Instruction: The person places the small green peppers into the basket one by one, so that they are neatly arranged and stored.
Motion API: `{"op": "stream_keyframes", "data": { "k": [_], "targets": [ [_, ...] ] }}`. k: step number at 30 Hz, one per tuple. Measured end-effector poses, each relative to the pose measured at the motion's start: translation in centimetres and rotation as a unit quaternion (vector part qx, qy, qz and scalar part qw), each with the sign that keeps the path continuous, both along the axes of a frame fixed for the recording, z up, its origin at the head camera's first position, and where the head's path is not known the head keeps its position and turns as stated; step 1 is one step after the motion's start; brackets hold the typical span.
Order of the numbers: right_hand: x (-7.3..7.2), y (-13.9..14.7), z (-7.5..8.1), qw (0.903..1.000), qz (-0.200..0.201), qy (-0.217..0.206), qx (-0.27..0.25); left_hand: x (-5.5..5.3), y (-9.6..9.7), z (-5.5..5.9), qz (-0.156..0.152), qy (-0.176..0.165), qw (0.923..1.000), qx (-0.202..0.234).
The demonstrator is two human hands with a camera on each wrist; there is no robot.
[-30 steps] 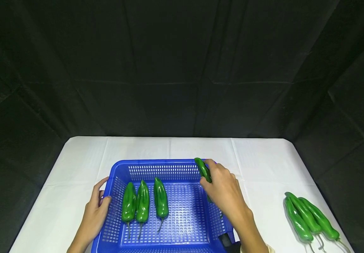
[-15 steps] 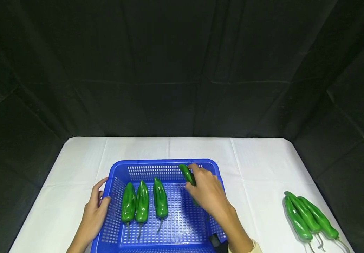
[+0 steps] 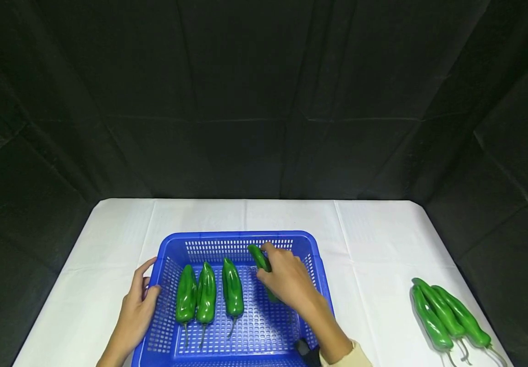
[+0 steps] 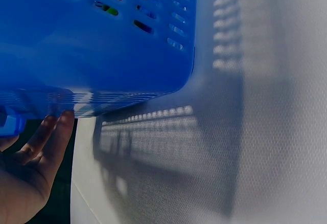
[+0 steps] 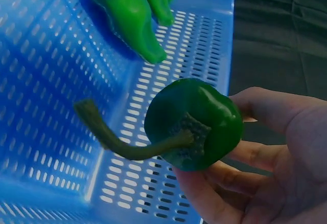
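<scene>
A blue plastic basket (image 3: 264,331) with slotted walls stands on the white-covered table. My left hand (image 3: 135,308) holds its left side, the thumb at the rim and the fingers along the outer wall; in the left wrist view those fingers (image 4: 64,132) touch the slotted wall. With my right hand (image 3: 289,280) I grip a green chili pepper (image 3: 259,258) inside the basket, right of its middle. The right wrist view shows that pepper's stem end (image 5: 191,127) facing the camera, fingers around its body. Three more green peppers (image 3: 233,290) lie side by side on the basket floor, stems toward me.
Three other green peppers (image 3: 452,316) lie in a cluster on the white tablecloth (image 3: 374,244) at the right. Black cloth (image 3: 264,102) hangs behind the table and along both sides. A black strap (image 3: 307,351) sits at my right wrist.
My right hand has carried its pepper leftward from the basket's right rim, and lower, toward the three peppers inside. My left hand and the basket stay where they were.
</scene>
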State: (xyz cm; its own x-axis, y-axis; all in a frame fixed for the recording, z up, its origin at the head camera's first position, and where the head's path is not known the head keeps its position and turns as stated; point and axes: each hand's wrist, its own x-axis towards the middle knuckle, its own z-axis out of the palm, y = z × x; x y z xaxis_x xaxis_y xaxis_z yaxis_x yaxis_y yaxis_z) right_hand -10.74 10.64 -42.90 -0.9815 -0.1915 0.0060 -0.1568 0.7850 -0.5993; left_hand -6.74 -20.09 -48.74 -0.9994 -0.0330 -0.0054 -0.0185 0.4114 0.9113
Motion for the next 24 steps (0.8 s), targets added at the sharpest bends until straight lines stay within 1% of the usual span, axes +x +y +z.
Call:
{"op": "stream_keyframes", "data": {
  "k": [6,12,17,21,24],
  "targets": [
    [-0.3,-0.7,-0.6,0.9996,0.021,-0.015,-0.009,0.1,0.0,0.1,-0.003,0.002,1.0,0.0],
    [-0.6,-1.4,-1.6,0.9988,0.039,-0.022,-0.021,0.0,0.0,0.0,-0.002,0.0,1.0,-0.004],
    [-0.4,-2.1,-2.1,0.9978,0.04,-0.045,-0.029,0.0,0.0,-0.1,-0.001,-0.001,1.0,-0.005],
    [-0.3,-2.6,-2.5,0.9974,0.035,-0.06,-0.018,0.0,0.1,-0.1,-0.003,-0.004,1.0,-0.002],
    [-0.4,-2.8,-2.8,0.9969,0.031,-0.071,-0.014,-0.1,0.1,-0.2,-0.002,0.001,1.0,-0.005]
  ]
}}
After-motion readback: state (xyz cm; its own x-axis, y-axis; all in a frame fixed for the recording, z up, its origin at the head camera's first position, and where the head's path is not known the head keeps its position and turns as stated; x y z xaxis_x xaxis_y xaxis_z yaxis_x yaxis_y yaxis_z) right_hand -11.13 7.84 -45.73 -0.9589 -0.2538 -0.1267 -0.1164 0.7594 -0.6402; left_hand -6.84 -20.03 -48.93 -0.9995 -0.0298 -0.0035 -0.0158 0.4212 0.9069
